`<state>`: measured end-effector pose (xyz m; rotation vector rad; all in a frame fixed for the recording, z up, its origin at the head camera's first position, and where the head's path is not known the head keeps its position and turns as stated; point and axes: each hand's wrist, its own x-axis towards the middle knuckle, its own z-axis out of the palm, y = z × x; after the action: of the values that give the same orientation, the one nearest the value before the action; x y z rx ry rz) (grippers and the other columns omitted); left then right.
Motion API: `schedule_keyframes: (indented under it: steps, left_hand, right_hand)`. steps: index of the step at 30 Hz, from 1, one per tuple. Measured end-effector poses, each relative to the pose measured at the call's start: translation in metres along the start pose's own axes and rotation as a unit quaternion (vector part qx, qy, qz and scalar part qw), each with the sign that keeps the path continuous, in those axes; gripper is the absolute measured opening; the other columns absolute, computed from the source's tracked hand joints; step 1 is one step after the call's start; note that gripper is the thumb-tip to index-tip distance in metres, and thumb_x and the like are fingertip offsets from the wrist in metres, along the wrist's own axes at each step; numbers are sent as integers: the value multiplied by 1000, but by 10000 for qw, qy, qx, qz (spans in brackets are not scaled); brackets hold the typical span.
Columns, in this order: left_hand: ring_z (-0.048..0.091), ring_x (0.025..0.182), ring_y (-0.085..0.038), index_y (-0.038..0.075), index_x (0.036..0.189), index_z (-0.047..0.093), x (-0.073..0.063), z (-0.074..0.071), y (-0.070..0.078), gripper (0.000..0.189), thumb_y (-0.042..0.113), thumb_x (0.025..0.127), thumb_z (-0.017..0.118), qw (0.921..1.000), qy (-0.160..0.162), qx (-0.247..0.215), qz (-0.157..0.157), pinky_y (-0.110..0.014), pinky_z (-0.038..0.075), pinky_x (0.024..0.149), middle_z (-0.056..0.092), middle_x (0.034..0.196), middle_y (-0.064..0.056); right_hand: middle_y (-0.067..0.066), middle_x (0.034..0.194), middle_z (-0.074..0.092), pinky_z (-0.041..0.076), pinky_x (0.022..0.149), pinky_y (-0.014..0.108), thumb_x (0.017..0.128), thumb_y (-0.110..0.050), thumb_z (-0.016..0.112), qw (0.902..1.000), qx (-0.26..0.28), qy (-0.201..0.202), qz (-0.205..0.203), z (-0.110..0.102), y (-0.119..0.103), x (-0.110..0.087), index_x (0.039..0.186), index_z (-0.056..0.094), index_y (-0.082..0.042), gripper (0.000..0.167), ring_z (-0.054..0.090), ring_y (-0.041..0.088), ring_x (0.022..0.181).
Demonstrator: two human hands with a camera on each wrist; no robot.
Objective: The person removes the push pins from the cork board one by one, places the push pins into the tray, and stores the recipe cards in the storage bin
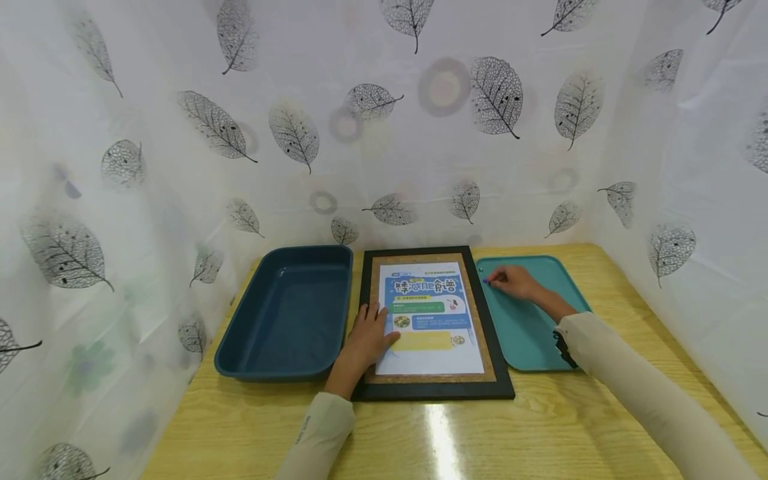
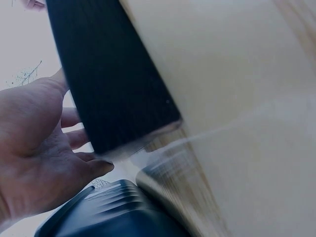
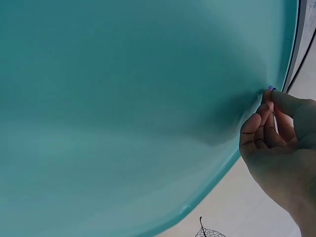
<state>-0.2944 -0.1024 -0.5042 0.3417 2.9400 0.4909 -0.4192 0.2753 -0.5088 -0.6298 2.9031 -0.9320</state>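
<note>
A printed poster sheet with a blue and yellow design lies on a cork board in a black frame. My left hand rests across the frame's left side, its fingers and thumb reaching onto the sheet's left edge. Over the upper left of the teal tray, my right hand pinches a small purple pushpin between thumb and fingertips. Most of the pin is hidden by the fingers. In the left wrist view the frame's dark edge lies beside the left hand.
A deep dark blue bin stands left of the frame, close to the left hand. The teal tray lies right of the frame, near its edge. All of them are on a wood-grain table, with a leaf-print curtain behind and at both sides.
</note>
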Motion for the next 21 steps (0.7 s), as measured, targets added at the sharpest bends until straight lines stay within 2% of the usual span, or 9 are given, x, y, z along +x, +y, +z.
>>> schedule_keyframes:
  steps: [5, 21]
  left_hand:
    - [17, 156, -46, -1, 158, 38, -1, -1, 1, 73, 41, 105, 62, 10000, -20, -55, -21, -56, 23, 124, 23, 168, -23]
    - [16, 156, -45, 0, 159, 37, 1, 1, -1, 72, 43, 105, 60, 10000, -41, 16, -69, -55, 22, 124, 23, 169, -22]
  right_hand:
    - [24, 102, 72, 55, 86, 54, 100, -2, 65, 9999, -54, -81, 62, 2, 0, -2, 106, 73, 9, 15, 68, 41, 98]
    - [21, 101, 74, 56, 86, 53, 100, -3, 66, 9997, -21, -132, -192, 7, 0, -14, 105, 73, 6, 13, 70, 39, 97]
